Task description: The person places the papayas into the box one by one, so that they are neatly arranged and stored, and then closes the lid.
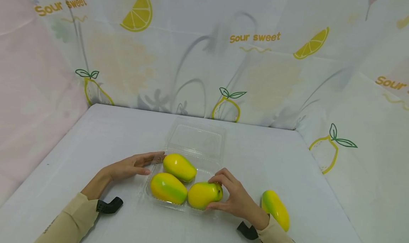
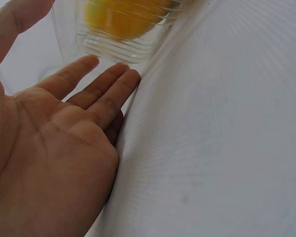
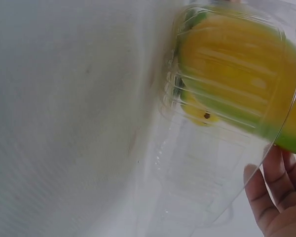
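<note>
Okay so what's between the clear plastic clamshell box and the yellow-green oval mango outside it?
In the head view, the right hand and wrist lie between the box and that mango.

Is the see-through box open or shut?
Open. The clear box has its lid folded back on the far side, and the right hand reaches in from above, holding a yellow-green fruit.

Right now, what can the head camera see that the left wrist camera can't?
Only the head view shows the right hand holding a mango, the loose mango outside the box, and the "Sour sweet" words.

Only the left wrist view shows the lines across the palm of the left hand close up.

Both show that hand, the clear box with yellow fruit inside, and the white tabletop.
</note>
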### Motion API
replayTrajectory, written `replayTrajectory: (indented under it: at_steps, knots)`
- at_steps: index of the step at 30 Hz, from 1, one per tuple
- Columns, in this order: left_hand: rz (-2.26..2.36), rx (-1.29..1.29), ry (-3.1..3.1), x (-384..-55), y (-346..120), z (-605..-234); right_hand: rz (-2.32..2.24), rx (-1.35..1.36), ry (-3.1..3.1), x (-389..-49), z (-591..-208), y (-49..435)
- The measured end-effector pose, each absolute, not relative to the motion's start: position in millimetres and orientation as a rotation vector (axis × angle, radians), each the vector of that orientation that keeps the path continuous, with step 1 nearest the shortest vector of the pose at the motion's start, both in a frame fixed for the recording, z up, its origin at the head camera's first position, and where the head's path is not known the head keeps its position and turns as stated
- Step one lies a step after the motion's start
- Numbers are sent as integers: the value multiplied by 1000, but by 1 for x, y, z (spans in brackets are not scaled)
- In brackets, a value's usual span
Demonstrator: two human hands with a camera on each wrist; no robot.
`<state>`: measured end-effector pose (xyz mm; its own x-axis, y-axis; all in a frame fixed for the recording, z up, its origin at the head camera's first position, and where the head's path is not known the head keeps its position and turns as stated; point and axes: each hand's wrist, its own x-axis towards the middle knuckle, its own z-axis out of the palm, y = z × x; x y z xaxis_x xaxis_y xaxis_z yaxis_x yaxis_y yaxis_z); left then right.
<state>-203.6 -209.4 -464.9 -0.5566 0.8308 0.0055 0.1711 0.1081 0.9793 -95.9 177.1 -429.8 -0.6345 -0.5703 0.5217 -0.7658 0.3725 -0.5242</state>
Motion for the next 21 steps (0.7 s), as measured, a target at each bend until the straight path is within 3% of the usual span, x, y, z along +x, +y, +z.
replayTrajectory:
  at_steps: [21]
  knots:
    - [1487,978,1818,-203,-209,-464,1013,1117,-2383,-103,-419,194]
